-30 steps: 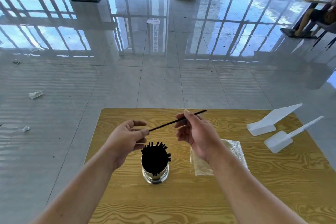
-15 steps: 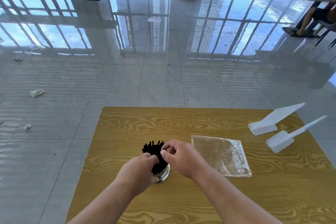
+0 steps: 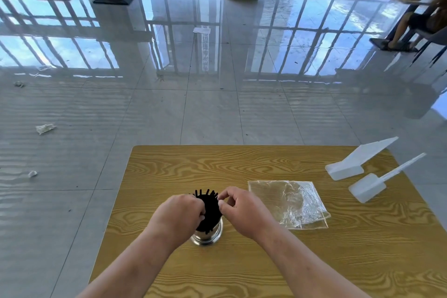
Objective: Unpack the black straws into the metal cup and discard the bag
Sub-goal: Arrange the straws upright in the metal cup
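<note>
- The black straws are seen packed upright in the metal cup on the wooden table, long axis near vertical, tips fanning outward.
- The left hand and right hand are curled around the bundle, fingers narrow.
- The clear bag, apparently emptied, is left flat beside the cup; discarding remains.

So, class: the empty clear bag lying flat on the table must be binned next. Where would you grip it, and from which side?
Probably pinch the crumpled near-right corner of the clear bag, coming from above on the right with the right hand. There the film is wrinkled and seems raised off the table, so fingers can catch it; elsewhere it lies flat.
</note>
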`<state>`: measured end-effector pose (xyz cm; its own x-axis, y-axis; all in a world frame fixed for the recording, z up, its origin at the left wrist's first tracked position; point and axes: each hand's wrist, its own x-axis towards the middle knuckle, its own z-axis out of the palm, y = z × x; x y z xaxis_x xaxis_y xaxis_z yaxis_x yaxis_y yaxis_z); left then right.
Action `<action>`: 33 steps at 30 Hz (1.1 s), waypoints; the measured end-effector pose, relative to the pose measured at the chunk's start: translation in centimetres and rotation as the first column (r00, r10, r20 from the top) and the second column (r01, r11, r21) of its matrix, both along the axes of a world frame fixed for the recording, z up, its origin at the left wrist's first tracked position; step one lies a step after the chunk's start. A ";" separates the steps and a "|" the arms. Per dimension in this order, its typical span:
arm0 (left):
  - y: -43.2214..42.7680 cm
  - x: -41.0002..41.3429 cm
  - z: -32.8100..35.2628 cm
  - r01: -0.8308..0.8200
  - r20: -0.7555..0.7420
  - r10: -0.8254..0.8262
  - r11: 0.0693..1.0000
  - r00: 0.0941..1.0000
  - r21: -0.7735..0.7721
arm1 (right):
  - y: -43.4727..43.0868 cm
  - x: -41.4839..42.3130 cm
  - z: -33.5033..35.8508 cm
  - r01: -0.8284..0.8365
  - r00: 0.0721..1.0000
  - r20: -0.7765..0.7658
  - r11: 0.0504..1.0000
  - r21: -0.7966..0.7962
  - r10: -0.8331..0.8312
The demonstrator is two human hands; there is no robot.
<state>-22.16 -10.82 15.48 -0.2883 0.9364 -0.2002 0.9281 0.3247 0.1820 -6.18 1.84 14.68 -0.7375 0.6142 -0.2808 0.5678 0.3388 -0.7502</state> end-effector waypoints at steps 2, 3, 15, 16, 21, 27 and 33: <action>0.4 -0.7 2.0 -0.068 0.045 0.066 0.997 0.997 0.040 | 0.2 0.1 0.1 0.013 1.000 -0.008 1.000 -0.012 -0.013; 0.6 -1.1 3.1 -0.092 0.062 0.088 0.994 0.994 0.065 | 0.4 0.2 0.1 0.020 1.000 -0.017 1.000 -0.023 -0.020; 0.2 -5.3 11.9 -0.342 0.225 0.285 0.897 0.932 0.280 | 0.6 0.2 1.1 0.144 0.977 -0.129 0.969 -0.203 -0.172; 0.1 -5.6 11.9 -0.384 0.282 0.303 0.873 0.910 0.300 | 0.7 0.2 1.2 0.171 0.968 -0.139 0.956 -0.239 -0.208; 0.2 -6.1 10.1 -0.697 0.832 0.253 0.687 0.494 0.205 | 2.3 0.3 1.8 0.171 0.965 -0.103 0.875 -0.453 -0.242; -0.5 -4.5 5.1 -0.695 0.957 0.287 0.681 -0.039 -0.232 | 3.1 -0.6 3.8 -0.045 0.846 -0.296 0.493 -0.869 -0.444; -1.1 -2.7 0.0 -0.637 0.822 0.488 0.741 0.293 -0.212 | 3.0 -1.6 5.8 0.167 0.909 -0.322 0.938 -0.302 -0.266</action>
